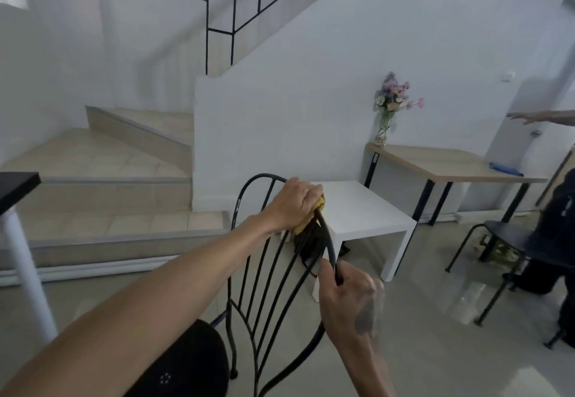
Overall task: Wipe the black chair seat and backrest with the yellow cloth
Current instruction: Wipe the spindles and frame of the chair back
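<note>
Nearest, at the bottom edge: round black chair seat [186,362], partly covered by the left forearm. Rising from it, the wire backrest [264,275], thin black bars fanning up to a curved top rail.

On the right side of that rail, right hand [348,294], fingers curled and clamped round the black tube. Higher, at the top right bend of the rail, left hand [294,202], fingers closed over the yellow cloth [321,203] and pressing it onto the rail. Cloth bunched under the palm, one corner peeping past the fingertips, another fold showing below the heel of the hand; touching the backrest, well apart from the seat. Behind the bars, between the two hands, something dark, too blurred to name.

Just beyond the backrest, a white side table [364,210], its near left corner hidden by the left hand and the rail. Further right, against the wall, a wood-topped surface [451,163] on black legs, bearing a glass vase of flowers [390,107] at its left end and a blue cloth [505,169] near its right end. In front of it, a second black chair [510,238] on the glossy floor. At the right edge, another person's hand [532,116], outstretched.

To the left, tiled stairs [109,163] with a black railing [249,7] above.
</note>
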